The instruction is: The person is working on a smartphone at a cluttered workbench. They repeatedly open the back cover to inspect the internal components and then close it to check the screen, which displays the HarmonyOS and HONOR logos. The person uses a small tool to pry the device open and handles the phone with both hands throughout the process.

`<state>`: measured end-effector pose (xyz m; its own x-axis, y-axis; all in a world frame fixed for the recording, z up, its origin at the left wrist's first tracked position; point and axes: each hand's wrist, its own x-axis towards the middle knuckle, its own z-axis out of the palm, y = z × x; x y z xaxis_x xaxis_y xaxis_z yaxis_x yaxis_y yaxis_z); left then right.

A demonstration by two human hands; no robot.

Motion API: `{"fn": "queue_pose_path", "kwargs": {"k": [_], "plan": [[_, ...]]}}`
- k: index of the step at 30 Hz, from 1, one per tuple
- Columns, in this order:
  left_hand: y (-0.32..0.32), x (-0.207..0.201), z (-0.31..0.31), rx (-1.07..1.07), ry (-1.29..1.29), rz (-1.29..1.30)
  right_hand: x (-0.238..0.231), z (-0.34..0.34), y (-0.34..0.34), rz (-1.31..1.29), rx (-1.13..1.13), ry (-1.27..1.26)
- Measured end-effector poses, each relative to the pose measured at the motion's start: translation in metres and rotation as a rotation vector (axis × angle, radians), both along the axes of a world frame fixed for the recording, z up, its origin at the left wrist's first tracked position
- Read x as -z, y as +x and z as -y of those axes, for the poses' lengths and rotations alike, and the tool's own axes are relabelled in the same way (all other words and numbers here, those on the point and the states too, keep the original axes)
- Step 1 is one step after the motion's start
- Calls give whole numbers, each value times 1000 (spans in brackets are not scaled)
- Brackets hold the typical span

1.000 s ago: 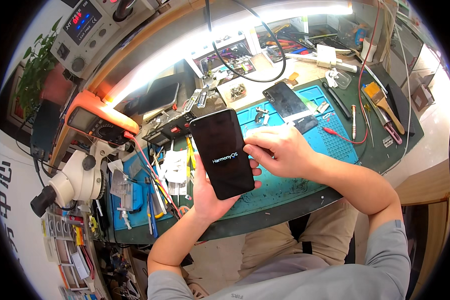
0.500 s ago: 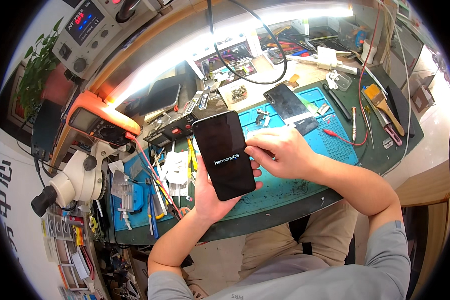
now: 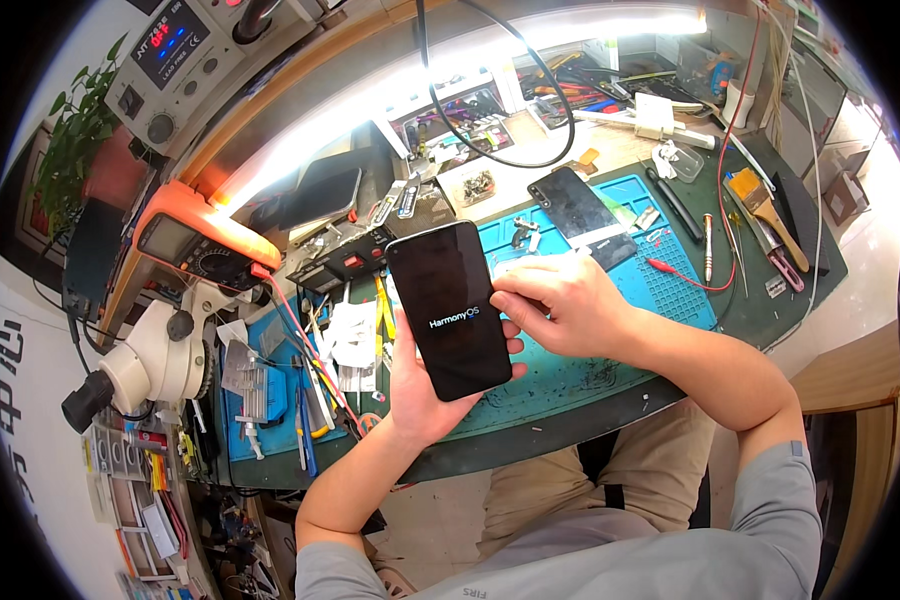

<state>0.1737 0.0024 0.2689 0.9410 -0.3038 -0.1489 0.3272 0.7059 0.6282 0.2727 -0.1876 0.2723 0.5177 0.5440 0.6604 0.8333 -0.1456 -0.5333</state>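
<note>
A black smartphone [image 3: 452,350] with a dark screen and small white lettering at its middle stands tilted over the front of the blue work mat [image 3: 570,372]. My left hand [image 3: 420,390] is closed around its lower part from behind, thumb along the left edge and fingertips curling past the right edge. At the phone's upper right edge, my right hand [image 3: 568,305] is closed, with thumb and index finger pressed against that edge. Behind my right hand lies a second dark phone [image 3: 575,205] on the mat, with a pale strip across its lower part.
An orange multimeter [image 3: 205,240] and a white microscope [image 3: 160,350] stand at the left. A wooden-handled brush [image 3: 770,212], a black pen-shaped tool [image 3: 675,205] and a red probe lead [image 3: 662,266] lie at the right. A black cable [image 3: 568,120] loops above the bench.
</note>
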Motion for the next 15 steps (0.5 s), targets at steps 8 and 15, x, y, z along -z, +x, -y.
{"fn": "queue_pose_path", "kwargs": {"k": [8, 15], "plan": [[0, 2, 0, 2, 13, -2, 0, 1, 0, -8, 3, -8], [2, 10, -6, 75, -128, 78, 0, 1, 0, -10, 4, -21]]}}
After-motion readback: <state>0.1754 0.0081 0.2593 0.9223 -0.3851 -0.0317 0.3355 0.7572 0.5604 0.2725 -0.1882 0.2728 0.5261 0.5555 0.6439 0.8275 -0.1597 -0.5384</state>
